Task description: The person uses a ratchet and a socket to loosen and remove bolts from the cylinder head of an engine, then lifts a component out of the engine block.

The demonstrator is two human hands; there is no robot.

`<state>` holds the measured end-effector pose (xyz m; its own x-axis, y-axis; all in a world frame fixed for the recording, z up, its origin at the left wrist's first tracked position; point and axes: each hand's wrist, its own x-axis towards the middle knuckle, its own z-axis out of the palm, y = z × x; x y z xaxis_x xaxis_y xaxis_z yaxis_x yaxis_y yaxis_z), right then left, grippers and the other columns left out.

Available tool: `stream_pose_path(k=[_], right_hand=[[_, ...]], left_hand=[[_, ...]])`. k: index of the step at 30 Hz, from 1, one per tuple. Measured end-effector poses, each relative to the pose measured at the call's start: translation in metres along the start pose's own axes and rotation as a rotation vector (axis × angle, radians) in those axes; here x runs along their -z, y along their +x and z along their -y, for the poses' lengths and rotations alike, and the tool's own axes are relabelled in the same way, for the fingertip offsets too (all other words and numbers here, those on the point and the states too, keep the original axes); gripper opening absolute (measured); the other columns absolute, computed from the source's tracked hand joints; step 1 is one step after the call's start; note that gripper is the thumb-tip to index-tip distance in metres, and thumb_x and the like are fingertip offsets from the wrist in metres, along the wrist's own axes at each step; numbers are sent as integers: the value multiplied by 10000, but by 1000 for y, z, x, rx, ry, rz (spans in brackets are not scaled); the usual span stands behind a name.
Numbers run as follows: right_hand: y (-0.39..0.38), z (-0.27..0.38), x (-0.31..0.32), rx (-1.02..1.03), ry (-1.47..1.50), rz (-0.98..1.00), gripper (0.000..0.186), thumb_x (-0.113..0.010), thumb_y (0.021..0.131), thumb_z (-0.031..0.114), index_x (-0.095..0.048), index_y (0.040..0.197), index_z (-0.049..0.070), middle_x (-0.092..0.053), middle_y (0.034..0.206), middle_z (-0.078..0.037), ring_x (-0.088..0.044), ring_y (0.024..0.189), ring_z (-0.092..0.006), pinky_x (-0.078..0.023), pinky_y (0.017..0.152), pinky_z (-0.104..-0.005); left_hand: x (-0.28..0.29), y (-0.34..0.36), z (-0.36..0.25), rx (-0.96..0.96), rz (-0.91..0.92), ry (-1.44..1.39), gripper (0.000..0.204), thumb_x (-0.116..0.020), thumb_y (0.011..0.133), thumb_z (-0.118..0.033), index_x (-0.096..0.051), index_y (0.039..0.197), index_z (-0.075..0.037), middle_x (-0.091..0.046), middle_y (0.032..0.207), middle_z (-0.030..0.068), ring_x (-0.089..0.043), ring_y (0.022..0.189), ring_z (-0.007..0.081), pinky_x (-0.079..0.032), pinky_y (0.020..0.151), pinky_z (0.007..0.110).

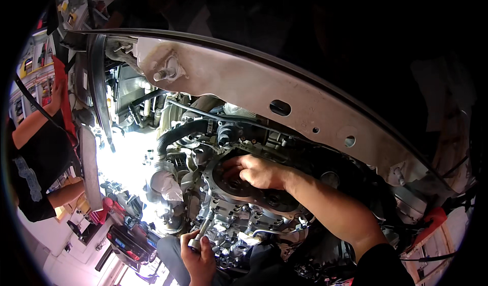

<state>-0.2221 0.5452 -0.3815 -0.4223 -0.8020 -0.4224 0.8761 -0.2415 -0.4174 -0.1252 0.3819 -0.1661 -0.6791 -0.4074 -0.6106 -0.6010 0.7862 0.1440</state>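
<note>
The left hand (199, 261) grips a tool (194, 244); best hold it still. The right hand (260, 172) curls its fingers at the engine (236, 208); I can't tell if they grip. Go gently.

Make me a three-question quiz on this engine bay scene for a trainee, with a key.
1. Multiple choice: Who or what grips the long-shafted metal tool?
A) Both of the wearer's hands
B) The wearer's left only
C) The wearer's right only

2. True or false: The pale metal panel across the bay has an oval opening in it.

3. Short answer: Where is the right hand?

Key
1. B: the left hand has it.
2. True.
3. At the rounded left end of the broad-rimmed metal engine part, fingers bent; whether the fingertips touch anything is hard to make out.
</note>
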Motion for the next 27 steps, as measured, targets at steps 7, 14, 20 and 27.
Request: stream_pose_path(k=[7,14,20,27], right_hand=[[-8,-12,11,45,-277,-112,524,-366,834,-64,-463,1349,-51,-625,1198,-147,-603,1090,-194,-470,960,-317],[-6,-18,7,-44,-175,-200,455,-403,865,-71,-492,1311,-68,-638,1137,-139,-614,1035,-184,-486,928,-308],[-12,-8,0,-29,-412,-194,412,-425,866,-62,-550,1259,-64,-639,1150,-139,-603,1049,-179,-477,932,-295],[-11,-11,0,-121,-393,-178,466,-448,860,-30,-509,1319,-82,-634,1186,-184,-610,1033,-220,-475,944,-309]], left_hand=[[-14,2,22,77,-32,-402,172,-562,983,-169,-519,1046,-15,-501,634,-16,-437,497,42,-321,458,215],[-13,6,10,20,-45,-324,154,-569,981,-148,-534,1037,-9,-461,604,-51,-408,522,21,-271,464,221],[-8,5,7,21,-42,-335,173,-604,963,-154,-543,1009,1,-511,647,-22,-445,564,35,-332,494,228],[-3,10,9,-18,-17,-322,217,-639,939,-159,-553,996,32,-579,629,52,-519,567,82,-402,505,265]])
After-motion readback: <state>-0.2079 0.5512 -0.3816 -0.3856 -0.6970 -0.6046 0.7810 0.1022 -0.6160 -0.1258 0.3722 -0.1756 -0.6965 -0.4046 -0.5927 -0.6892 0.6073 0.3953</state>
